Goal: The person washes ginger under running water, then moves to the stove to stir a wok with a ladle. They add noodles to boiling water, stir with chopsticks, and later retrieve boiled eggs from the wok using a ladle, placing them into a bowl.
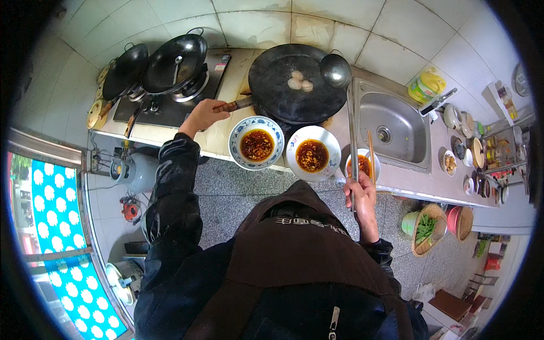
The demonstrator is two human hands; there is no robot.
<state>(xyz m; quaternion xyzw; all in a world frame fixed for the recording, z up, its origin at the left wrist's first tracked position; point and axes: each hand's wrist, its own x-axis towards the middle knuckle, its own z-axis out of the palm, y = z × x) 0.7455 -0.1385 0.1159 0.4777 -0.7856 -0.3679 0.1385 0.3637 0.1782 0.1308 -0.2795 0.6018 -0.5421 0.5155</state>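
My left hand (202, 117) is closed around the wooden handle (233, 105) of a large dark wok (276, 93). Pale rounded pieces of food (299, 81) lie near the wok's middle. With my right hand (362, 195) I grip the long metal shaft of a ladle (333, 70), whose bowl is over the wok's right rim. Before me stand a blue-patterned bowl (234, 144) and a flowered white bowl (297, 168), both holding dark red sauce with chopped bits. A third sauce bowl (375, 168) is partly hidden behind my right hand; chopsticks (371, 148) lean across it.
Two more woks (174, 51) (125, 70) rest on a gas cooktop (165, 111) at the left. A steel sink (395, 123) lies right of the wok. Beyond it are an oil jug (427, 85) and small bowls. Below stand a gas cylinder (142, 172) and a basket of greens (429, 227).
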